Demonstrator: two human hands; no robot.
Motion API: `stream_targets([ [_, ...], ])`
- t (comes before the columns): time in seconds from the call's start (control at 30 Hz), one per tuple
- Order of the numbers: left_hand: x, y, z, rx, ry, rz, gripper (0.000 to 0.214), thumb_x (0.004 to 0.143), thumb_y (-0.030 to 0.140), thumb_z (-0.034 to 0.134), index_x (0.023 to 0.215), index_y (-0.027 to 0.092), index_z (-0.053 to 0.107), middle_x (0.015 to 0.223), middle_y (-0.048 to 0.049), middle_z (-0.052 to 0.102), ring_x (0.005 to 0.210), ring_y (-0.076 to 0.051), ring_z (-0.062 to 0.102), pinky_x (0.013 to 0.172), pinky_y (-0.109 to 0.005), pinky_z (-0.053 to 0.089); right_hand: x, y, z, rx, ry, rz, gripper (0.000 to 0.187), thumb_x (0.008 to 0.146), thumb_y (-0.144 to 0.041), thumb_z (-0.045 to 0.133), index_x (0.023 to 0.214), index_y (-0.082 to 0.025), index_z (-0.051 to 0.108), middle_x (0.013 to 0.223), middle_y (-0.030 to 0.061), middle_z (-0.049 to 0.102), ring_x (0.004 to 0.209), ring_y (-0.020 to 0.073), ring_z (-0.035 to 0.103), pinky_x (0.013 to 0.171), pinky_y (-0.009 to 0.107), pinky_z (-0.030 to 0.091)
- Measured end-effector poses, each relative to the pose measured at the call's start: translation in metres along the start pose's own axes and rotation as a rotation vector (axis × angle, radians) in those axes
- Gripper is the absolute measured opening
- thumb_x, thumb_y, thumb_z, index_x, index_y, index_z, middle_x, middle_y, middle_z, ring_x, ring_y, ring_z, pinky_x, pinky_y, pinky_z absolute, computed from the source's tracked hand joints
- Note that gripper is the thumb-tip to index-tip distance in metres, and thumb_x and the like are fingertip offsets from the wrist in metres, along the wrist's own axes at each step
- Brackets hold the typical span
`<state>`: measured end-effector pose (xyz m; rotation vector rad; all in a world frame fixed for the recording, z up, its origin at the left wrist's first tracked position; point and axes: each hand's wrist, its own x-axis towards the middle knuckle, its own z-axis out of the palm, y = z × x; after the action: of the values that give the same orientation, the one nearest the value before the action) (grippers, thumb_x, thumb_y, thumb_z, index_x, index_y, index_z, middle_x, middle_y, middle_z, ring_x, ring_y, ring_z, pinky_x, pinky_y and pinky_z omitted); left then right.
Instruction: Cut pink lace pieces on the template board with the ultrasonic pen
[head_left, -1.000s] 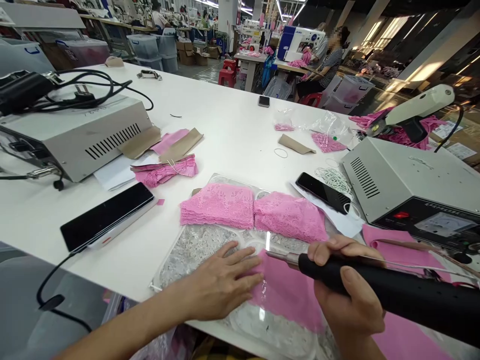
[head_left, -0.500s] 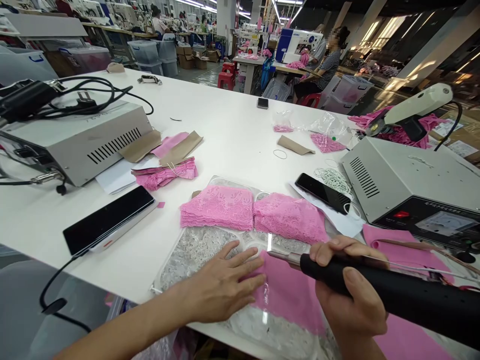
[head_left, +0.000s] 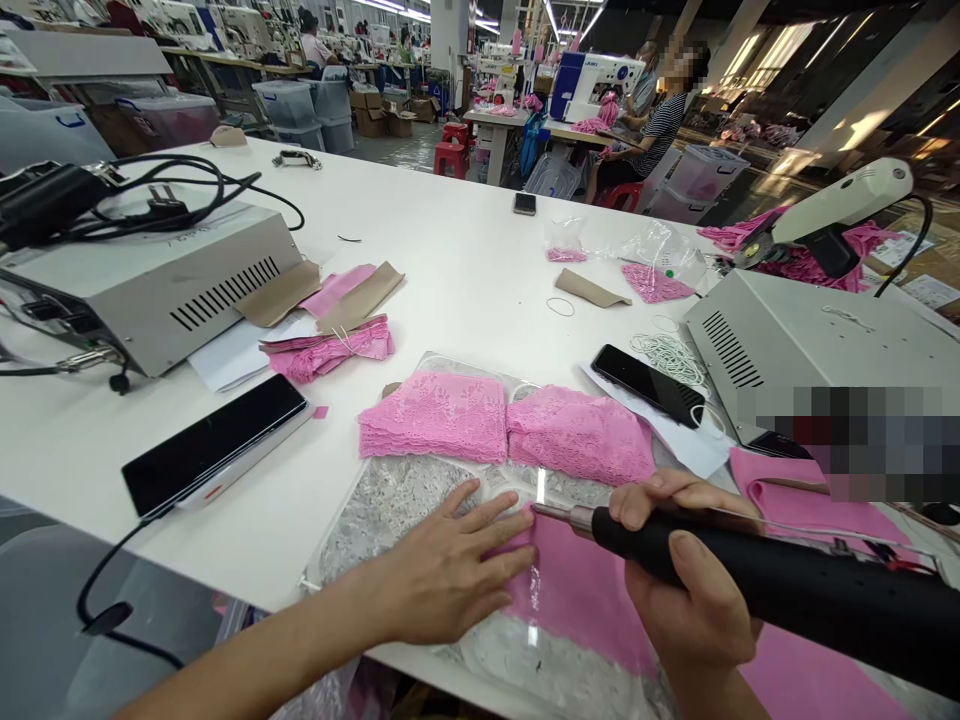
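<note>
My left hand point(head_left: 442, 575) lies flat, fingers spread, pressing the left edge of a pink fabric piece point(head_left: 581, 595) on a scratched glass plate point(head_left: 375, 505). My right hand point(head_left: 694, 590) is wrapped round a long black handheld cutting tool point(head_left: 787, 590). Its metal tip point(head_left: 546, 511) touches the top edge of the pink fabric, just right of my left fingertips. Two stacks of pink lace point(head_left: 506, 425) sit behind on the plate.
A grey machine box point(head_left: 817, 350) stands at the right, another point(head_left: 150, 275) at the left with cables on top. Two dark phones point(head_left: 214, 440) point(head_left: 645, 383) lie on the white table point(head_left: 465, 250). A person sits at a sewing machine far behind.
Barely anything: the tool tip and my right hand have shifted slightly left along the fabric's top edge. My left hand stays pressed flat.
</note>
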<state>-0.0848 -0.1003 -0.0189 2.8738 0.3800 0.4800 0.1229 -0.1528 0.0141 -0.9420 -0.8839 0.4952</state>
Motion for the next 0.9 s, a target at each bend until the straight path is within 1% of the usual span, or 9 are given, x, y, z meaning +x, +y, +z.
stream_targets([
  [0.33,0.000,0.000,0.000,-0.039,-0.037,-0.012,0.036,0.100,0.035,0.049,0.131,0.018,0.057,0.145,-0.0105,0.053,0.141,-0.031,0.040,0.119,-0.053,0.021,-0.001,0.001,0.003,0.017,-0.021,-0.015,0.014,0.077,-0.018,0.058,0.090,-0.021,0.058,0.087,-0.0004,0.056,0.061,0.0115,0.057,0.063,0.034,0.052],
  [0.43,0.000,0.000,-0.001,-0.037,-0.059,-0.015,0.037,0.101,0.035,0.046,0.132,0.018,0.056,0.146,-0.0098,0.052,0.140,-0.032,0.041,0.118,-0.055,0.023,-0.002,0.001,0.002,0.019,-0.020,-0.012,0.015,0.077,-0.018,0.058,0.091,-0.022,0.058,0.088,-0.0001,0.056,0.062,0.0118,0.057,0.063,0.035,0.052],
  [0.53,0.001,0.000,-0.003,-0.026,-0.068,-0.014,0.037,0.102,0.036,0.046,0.133,0.018,0.056,0.147,-0.0086,0.051,0.139,-0.032,0.042,0.117,-0.054,0.026,0.003,-0.001,-0.002,0.023,-0.016,-0.022,0.015,0.076,-0.017,0.057,0.090,-0.021,0.059,0.087,-0.0001,0.056,0.061,0.0118,0.057,0.063,0.035,0.052],
  [0.63,0.000,-0.002,-0.005,-0.009,-0.056,-0.001,0.038,0.101,0.034,0.048,0.135,0.020,0.056,0.146,-0.0060,0.052,0.138,-0.031,0.044,0.118,-0.052,0.026,0.012,-0.007,-0.013,0.012,0.025,-0.071,0.016,0.074,-0.017,0.056,0.089,-0.021,0.060,0.086,0.0003,0.056,0.059,0.0122,0.057,0.059,0.035,0.050],
  [0.73,-0.001,-0.005,-0.005,0.026,-0.045,0.020,0.039,0.100,0.030,0.050,0.137,0.021,0.055,0.148,-0.0055,0.051,0.139,-0.029,0.043,0.120,-0.050,0.025,0.022,-0.015,-0.030,-0.048,0.106,-0.136,0.015,0.070,-0.017,0.057,0.084,-0.019,0.062,0.083,0.0013,0.058,0.055,0.0126,0.056,0.055,0.033,0.048],
  [0.83,-0.002,-0.009,-0.001,0.051,-0.053,0.031,0.044,0.098,0.026,0.052,0.142,0.022,0.050,0.150,-0.0055,0.047,0.141,-0.027,0.041,0.121,-0.049,0.023,0.023,-0.022,-0.047,-0.090,0.172,-0.141,0.014,0.068,-0.018,0.058,0.081,-0.018,0.062,0.080,0.0013,0.058,0.053,0.0124,0.055,0.053,0.032,0.047],
  [0.9,-0.002,-0.011,0.002,0.056,-0.051,0.035,0.047,0.097,0.025,0.052,0.144,0.024,0.047,0.152,-0.0045,0.045,0.142,-0.026,0.039,0.122,-0.049,0.022,0.019,-0.024,-0.053,-0.087,0.193,-0.131,0.014,0.068,-0.020,0.058,0.081,-0.018,0.062,0.080,0.0013,0.057,0.052,0.0121,0.055,0.052,0.032,0.046],
])
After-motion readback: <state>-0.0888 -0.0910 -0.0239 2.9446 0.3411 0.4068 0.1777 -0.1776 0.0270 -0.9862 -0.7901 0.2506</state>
